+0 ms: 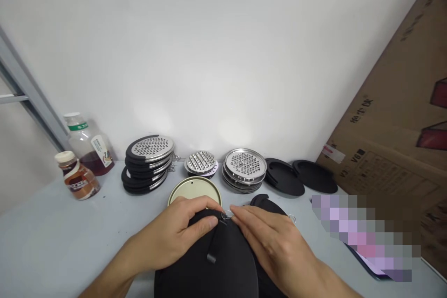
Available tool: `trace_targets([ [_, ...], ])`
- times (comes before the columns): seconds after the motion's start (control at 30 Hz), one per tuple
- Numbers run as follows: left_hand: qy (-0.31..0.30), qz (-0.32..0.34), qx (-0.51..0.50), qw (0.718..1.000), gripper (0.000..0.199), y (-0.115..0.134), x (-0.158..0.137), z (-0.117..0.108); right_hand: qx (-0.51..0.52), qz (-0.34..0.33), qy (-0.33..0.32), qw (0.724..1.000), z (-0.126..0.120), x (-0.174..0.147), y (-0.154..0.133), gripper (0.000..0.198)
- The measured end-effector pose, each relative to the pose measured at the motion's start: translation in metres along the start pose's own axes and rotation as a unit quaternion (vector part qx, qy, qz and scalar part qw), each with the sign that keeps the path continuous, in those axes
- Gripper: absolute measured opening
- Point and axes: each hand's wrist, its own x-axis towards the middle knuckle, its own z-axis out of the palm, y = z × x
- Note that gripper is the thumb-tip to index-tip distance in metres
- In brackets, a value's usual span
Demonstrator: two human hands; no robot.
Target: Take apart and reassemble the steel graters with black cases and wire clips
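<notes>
In the head view, a black round case (206, 279) with a smooth face stands close in front of me. A short black strap (213, 247) hangs down its face from the top edge. My left hand (178, 228) pinches the case's top edge between thumb and fingers. At that edge is a small thin metal ring or clip (226, 214). The fingertips of my right hand (275, 237) close on the clip's right end, and the palm hides part of another black round piece (267, 202). Behind the case lies a gold round lid (195, 188) with a small hole.
Along the wall stand a stack of black-rimmed grater discs (150, 160), small grater discs (200, 162), a stack of metal grater discs (244, 167) and black round covers (284, 177). Two bottles (78, 177) (96, 151) stand left. A cardboard box (387, 149) and a blurred flat object (366, 237) are right.
</notes>
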Motion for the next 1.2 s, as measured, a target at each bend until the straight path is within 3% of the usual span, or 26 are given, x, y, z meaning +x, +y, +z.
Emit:
trace_targets([
  [0.1, -0.01, -0.01, 0.006, 1.0, 0.023, -0.001, -0.001, -0.002, -0.015, -0.02, 0.044, 0.999, 0.003, 0.0, -0.007, 0.047],
  [0.2, -0.01, -0.034, -0.026, 0.999, 0.023, -0.005, 0.001, -0.001, 0.023, 0.01, 0.049, 0.998, 0.002, 0.006, -0.013, 0.041],
  [0.37, 0.034, -0.056, -0.103, 0.992, 0.022, -0.004, 0.005, 0.003, 0.148, 0.155, 0.013, 0.977, -0.004, 0.011, -0.016, 0.029],
  [0.47, 0.04, -0.069, -0.118, 0.99, 0.022, -0.001, 0.002, 0.003, 0.213, 0.275, -0.003, 0.938, -0.004, 0.008, -0.015, 0.027],
  [0.53, 0.034, -0.079, -0.125, 0.988, 0.022, 0.001, -0.001, 0.003, 0.255, 0.314, -0.014, 0.914, -0.002, 0.006, -0.015, 0.034],
  [0.6, 0.035, -0.081, -0.118, 0.989, 0.022, 0.001, -0.002, 0.003, 0.269, 0.318, -0.015, 0.909, 0.001, 0.007, -0.015, 0.042],
  [0.77, 0.044, -0.07, -0.116, 0.99, 0.016, 0.005, 0.002, 0.017, 0.237, 0.288, 0.015, 0.928, 0.011, 0.011, -0.023, 0.042],
  [0.87, 0.054, -0.088, -0.148, 0.984, 0.02, 0.005, 0.005, 0.021, 0.274, 0.305, 0.025, 0.912, 0.01, 0.014, -0.02, 0.039],
  [0.97, 0.089, -0.133, -0.18, 0.971, 0.029, 0.0, 0.003, 0.008, 0.351, 0.339, 0.117, 0.865, -0.009, 0.018, 0.002, 0.032],
  [1.07, 0.136, -0.141, -0.163, 0.967, 0.032, -0.001, 0.009, -0.016, 0.359, 0.331, 0.318, 0.813, -0.047, 0.017, 0.044, 0.026],
  [1.13, 0.19, -0.097, -0.092, 0.973, 0.03, 0.008, 0.026, -0.025, 0.31, 0.293, 0.478, 0.768, -0.076, 0.011, 0.075, 0.025],
  [1.2, 0.223, -0.003, 0.007, 0.975, 0.024, 0.024, 0.054, -0.021, 0.253, 0.273, 0.582, 0.723, -0.1, 0.001, 0.101, 0.024],
])
